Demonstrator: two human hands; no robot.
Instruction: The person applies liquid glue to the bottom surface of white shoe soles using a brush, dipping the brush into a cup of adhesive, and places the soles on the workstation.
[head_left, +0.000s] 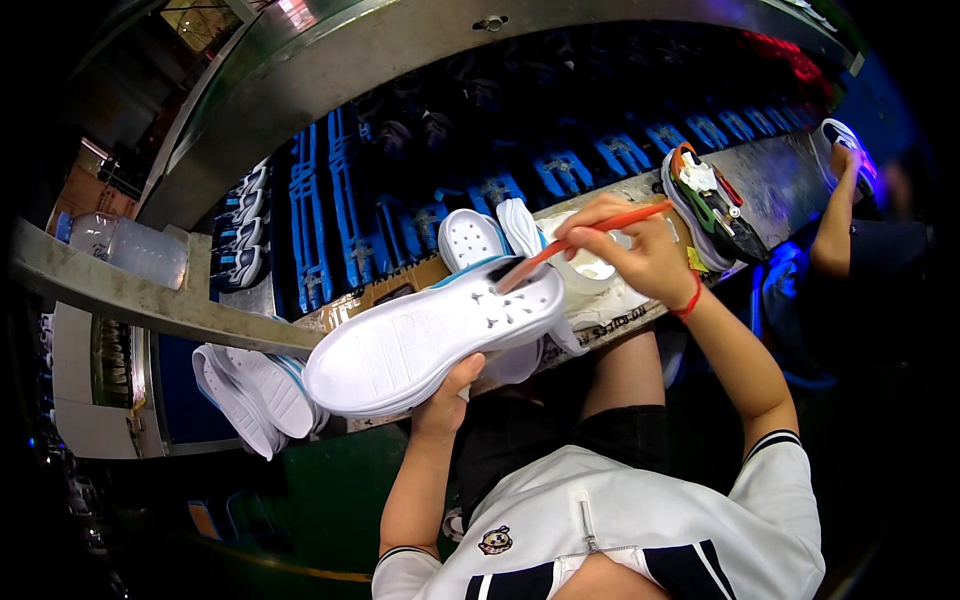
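Note:
My left hand (446,400) is closed on the near edge of a white shoe sole (395,350), tilted with its hollow inner face up. Small cut-outs mark one end of it, and a blue line runs along its far rim. In my right hand (635,255) is a brush (560,245) with an orange-red handle, pinched between thumb and fingers. Its dark bristles touch or hover just over the cut-out end; I cannot tell which. Just behind stand more white soles (470,240). Under my right hand sits a pale dish (590,280), partly hidden.
A conveyor with blue racks (560,172) runs along the far side under a metal hood (400,60). Left are stacked white soles (250,395), a metal bar (160,310) and a clear plastic jug (125,245). Right, a multicoloured shoe (712,210); beyond, another person's hand (845,160) holds a shoe.

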